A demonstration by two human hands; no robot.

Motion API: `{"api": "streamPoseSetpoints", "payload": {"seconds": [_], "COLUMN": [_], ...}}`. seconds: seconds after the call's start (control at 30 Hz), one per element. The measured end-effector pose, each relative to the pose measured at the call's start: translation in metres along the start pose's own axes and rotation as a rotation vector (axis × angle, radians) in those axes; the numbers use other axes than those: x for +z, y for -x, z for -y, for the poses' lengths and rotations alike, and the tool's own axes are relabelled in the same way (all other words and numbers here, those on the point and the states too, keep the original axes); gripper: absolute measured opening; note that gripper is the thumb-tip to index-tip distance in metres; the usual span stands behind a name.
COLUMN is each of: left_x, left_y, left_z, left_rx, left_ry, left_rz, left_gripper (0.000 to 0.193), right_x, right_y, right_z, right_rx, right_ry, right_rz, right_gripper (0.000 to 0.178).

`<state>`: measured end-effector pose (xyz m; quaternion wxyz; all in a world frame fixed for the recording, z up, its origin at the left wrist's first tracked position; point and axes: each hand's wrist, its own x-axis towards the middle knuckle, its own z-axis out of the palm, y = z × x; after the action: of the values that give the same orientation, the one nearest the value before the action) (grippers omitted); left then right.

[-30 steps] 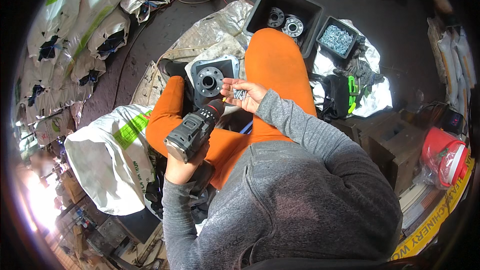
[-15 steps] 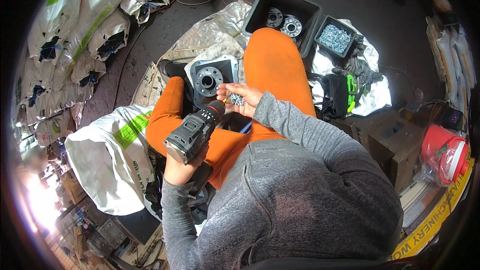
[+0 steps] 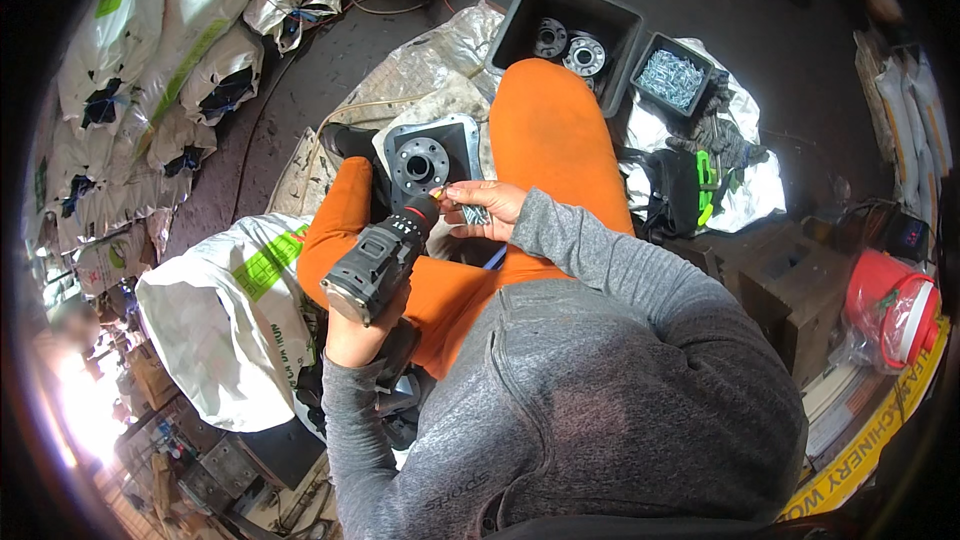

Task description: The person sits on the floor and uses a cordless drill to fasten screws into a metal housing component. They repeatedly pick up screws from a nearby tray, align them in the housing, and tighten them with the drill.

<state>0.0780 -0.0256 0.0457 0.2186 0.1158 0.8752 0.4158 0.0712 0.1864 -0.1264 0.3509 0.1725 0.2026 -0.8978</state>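
Note:
My left hand (image 3: 358, 342) grips a black cordless drill (image 3: 372, 268), its chuck pointing away from me. My right hand (image 3: 497, 204) holds several small silver screws (image 3: 474, 213) in its palm and curled fingers. The thumb and a fingertip of that hand are pinched at the tip of the drill bit; whether a screw sits between them is too small to tell. Just beyond the chuck, between my legs, lies a grey square housing (image 3: 466, 132) with a pale rim. Inside it is a round metal flange (image 3: 403, 162) with holes around a dark centre.
A dark bin (image 3: 630, 15) with several flanges stands beyond my right knee. Beside it is a smaller box (image 3: 643, 95) of screws. Gloves (image 3: 725, 130) and a black-and-green item (image 3: 704, 190) lie at right. White sacks (image 3: 215, 325) are at left, a red bucket (image 3: 880, 305) far right.
The drill has tipped slightly up and away, toward the flange. My right thumb and fingertip have come together at the bit's tip, while the palm has turned and closed more over the screws.

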Motion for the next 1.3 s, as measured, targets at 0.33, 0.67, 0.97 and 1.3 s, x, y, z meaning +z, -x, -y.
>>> {"api": "streamPoseSetpoints", "payload": {"seconds": [0.33, 0.67, 0.97, 1.3], "left_x": [0.002, -0.002, 0.009, 0.020], "left_y": [0.013, 0.008, 0.002, -0.011], "left_z": [0.004, 0.016, -0.008, 0.009], "left_rx": [-0.079, 0.116, -0.047, -0.022], "left_ry": [0.061, -0.271, -0.309, -0.278], "left_rz": [0.021, 0.011, 0.073, 0.044], "left_gripper": [0.021, 0.035, 0.069, 0.076], "right_x": [0.004, 0.008, 0.005, -0.009], "right_y": [-0.003, -0.010, -0.020, -0.044], "right_z": [0.003, 0.001, 0.001, 0.000], "right_rx": [0.005, 0.019, 0.041, 0.042], "right_ry": [-0.102, -0.143, -0.077, -0.189], "right_rz": [-0.156, -0.098, -0.178, -0.171], "right_gripper": [0.019, 0.019, 0.020, 0.019]}}
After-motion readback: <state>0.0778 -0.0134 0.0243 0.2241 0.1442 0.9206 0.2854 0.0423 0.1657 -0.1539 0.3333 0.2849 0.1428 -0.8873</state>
